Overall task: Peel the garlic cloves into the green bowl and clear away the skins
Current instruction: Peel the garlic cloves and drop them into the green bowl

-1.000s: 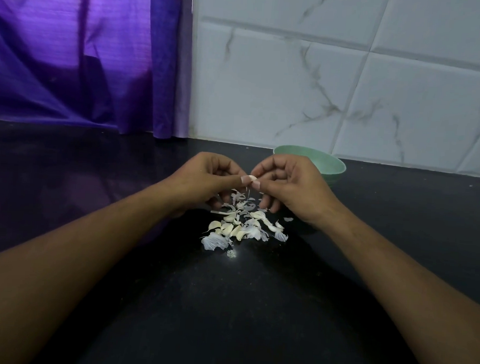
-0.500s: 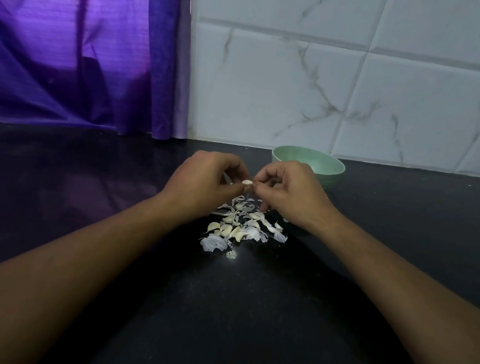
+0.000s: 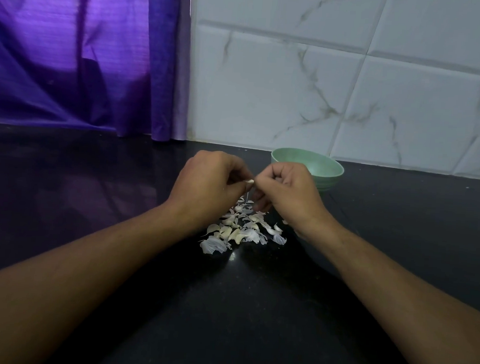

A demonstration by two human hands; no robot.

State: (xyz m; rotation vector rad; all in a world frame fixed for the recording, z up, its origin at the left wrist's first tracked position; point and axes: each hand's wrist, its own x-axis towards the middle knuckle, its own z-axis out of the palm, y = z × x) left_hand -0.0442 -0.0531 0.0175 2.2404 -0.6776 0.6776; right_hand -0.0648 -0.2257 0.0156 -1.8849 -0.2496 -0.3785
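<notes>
Clove (image 3: 250, 181) pinched btwn left hand (image 3: 208, 184) & right hand (image 3: 287, 191).

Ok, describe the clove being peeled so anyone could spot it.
On the black counter, before the green bowl, the left hand and right hand meet above a pale heap. The garlic clove is the whitish piece pinched between them, the only one off the counter.
</notes>
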